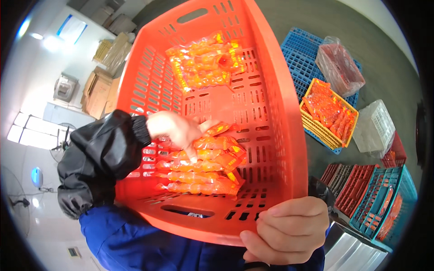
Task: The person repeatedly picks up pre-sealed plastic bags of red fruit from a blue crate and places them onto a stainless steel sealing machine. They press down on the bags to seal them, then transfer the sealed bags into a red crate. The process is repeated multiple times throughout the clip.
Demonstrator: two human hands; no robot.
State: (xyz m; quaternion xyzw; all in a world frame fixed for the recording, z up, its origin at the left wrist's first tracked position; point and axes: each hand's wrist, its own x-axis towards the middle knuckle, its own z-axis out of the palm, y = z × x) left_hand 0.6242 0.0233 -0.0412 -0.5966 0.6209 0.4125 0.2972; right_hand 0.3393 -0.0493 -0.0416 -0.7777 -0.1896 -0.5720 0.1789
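Note:
A large red plastic crate with slotted walls is tilted in front of me. My right hand has its fingers wrapped over the crate's lower right rim. Inside the crate, my left hand reaches in from the left, thumb and fingers closed around the upper packet of a row. Below it in that row lie several long, lumpy orange-red plastic packets, side by side. Another group of shiny orange packets with yellow print rests toward the crate's far end. My left sleeve has a black cover.
To the right, blue pallets on the floor bear a plastic-wrapped red crate and a yellow crate filled with packets. Nearer stand a white crate, dark red crates and a teal crate. Cardboard boxes stand at left.

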